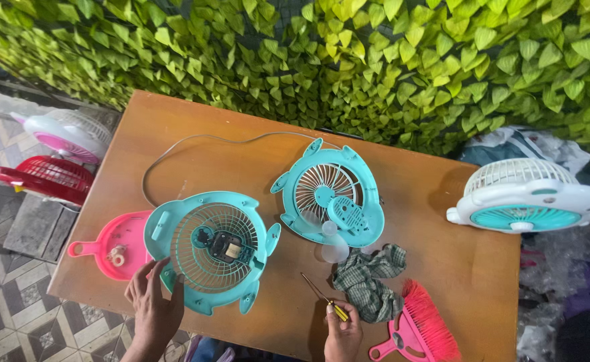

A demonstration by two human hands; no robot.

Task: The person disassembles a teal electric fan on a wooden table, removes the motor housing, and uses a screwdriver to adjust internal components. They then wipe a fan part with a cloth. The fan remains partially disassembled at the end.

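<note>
Two bare hands work at the near edge of a brown wooden table (442, 261). The left hand (153, 305) lies with fingers spread, gripping the lower left rim of a teal fan housing with wire grille (209, 248), whose small dark motor (226, 247) shows at the centre. The right hand (342, 332) is closed around the yellow handle of a thin screwdriver (323, 297), its shaft pointing up and to the left, apart from both fan parts.

Just left of the grille housing, partly under it, lies a pink fan part with a handle (110, 249), near the left edge. A white cord (194, 142) loops across the far left part of the table. Near the middle sits a second teal fan shell (330, 196) with radial vents, and a clear fan blade (334, 247) rests at its lower edge. A crumpled green checked rag (370, 278) lies right of the screwdriver, touching a pink brush with red bristles (423, 325) at the near right corner.

At the right edge stands a white and teal fan (528, 196). Off the table to the left are a white and pink fan (67, 134) and a red fan (43, 177) on a tiled floor (7, 315). A wall of green leaves (375, 60) runs behind the far edge.
</note>
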